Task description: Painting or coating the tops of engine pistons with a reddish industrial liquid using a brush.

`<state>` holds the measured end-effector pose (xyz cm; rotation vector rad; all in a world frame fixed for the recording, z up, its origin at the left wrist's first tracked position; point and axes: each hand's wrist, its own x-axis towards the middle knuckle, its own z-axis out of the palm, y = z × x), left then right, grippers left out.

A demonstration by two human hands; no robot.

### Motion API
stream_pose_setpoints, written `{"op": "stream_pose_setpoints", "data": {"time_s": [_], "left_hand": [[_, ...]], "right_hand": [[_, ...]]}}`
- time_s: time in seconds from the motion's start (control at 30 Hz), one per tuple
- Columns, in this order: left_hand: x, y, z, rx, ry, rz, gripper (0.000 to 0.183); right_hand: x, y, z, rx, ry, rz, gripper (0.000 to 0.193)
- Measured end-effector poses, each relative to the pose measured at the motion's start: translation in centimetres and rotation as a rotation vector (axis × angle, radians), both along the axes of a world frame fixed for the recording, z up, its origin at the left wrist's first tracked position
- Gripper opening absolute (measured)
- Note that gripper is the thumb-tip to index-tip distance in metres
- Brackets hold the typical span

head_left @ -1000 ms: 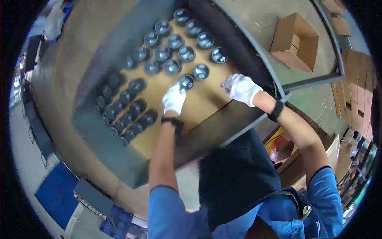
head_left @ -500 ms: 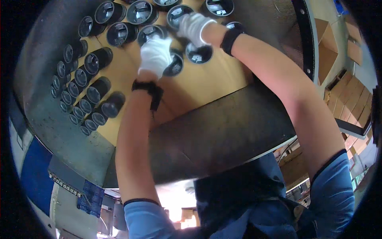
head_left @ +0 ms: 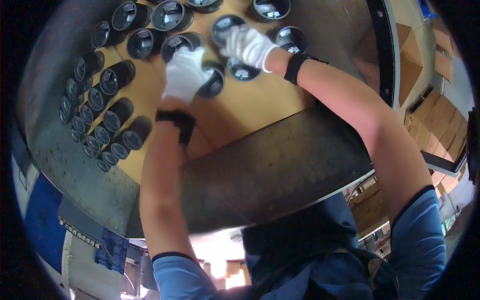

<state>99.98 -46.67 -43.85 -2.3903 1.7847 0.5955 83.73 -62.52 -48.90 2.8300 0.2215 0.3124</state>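
Observation:
Both my hands wear white gloves. My left hand (head_left: 185,74) has its fingers bent over the near rim of a black cylindrical cup (head_left: 186,41), gripping it. Against the side of that glove stands another black cup (head_left: 212,84). My right hand (head_left: 249,47) pinches the rim of a second black cup (head_left: 222,29) farther off; its fingertips are slightly blurred. Just below the right glove sits a black cup (head_left: 242,71), and one more cup (head_left: 291,39) lies to its right. All stand on a tan cardboard sheet (head_left: 260,110).
Many similar black cups (head_left: 117,77) stand in rows at the left. A dark metal wall (head_left: 270,165) borders the sheet on my side, and a grey metal wall (head_left: 85,175) on the left. Cardboard boxes (head_left: 435,120) are at the far right.
The view has shifted, so most cups appear farther left. My right hand has moved slightly right and nearer with its cup, uncovering the cup at the right. My left hand stays at its cup.

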Motion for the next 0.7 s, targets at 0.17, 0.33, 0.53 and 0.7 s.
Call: {"op": "stream_pose_setpoints", "data": {"time_s": [0.17,0.33,0.53,0.7], "left_hand": [[1.7,-0.7,1.1,0.06,0.111,0.092,0.074],[0.2,-0.3,0.6,0.119,0.039,-0.052,0.063],[-1.3,0.1,-2.9,0.127,-0.123,-0.089,0.034],[-0.7,0.9,-2.4,0.075,-0.067,-0.031,0.026]], "right_hand": [[0.0,1.3,-0.9,0.012,0.043,-0.11,0.029],[0.2,1.4,-1.6,0.412,0.097,-0.246,0.037],[0.2,1.4,-2.7,0.118,-0.008,-0.12,0.039],[0.3,1.2,-2.5,0.15,-0.02,-0.061,0.023]]}}
